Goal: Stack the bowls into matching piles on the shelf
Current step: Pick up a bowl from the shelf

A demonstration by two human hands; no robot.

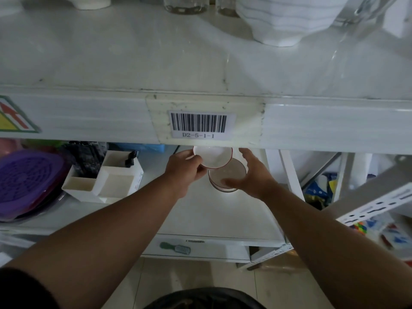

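A small white bowl with a red rim [214,157] is held tilted just under the upper shelf's front beam; my left hand [184,167] pinches its left edge. Right below and slightly right of it stands a short stack of similar white bowls [225,176] on the lower white shelf [214,217]. My right hand [253,172] cups the right side of that stack, thumb on its near rim, fingers curved around the far side. The far part of the held bowl is hidden by the beam.
White open boxes [104,177] and a purple lid on a dark basin [26,181] sit left on the lower shelf. The upper shelf's beam with a barcode label [201,124] overhangs the hands. A large white ribbed bowl [287,18] and glasses stand above. A perforated shelf upright [379,206] is at right.
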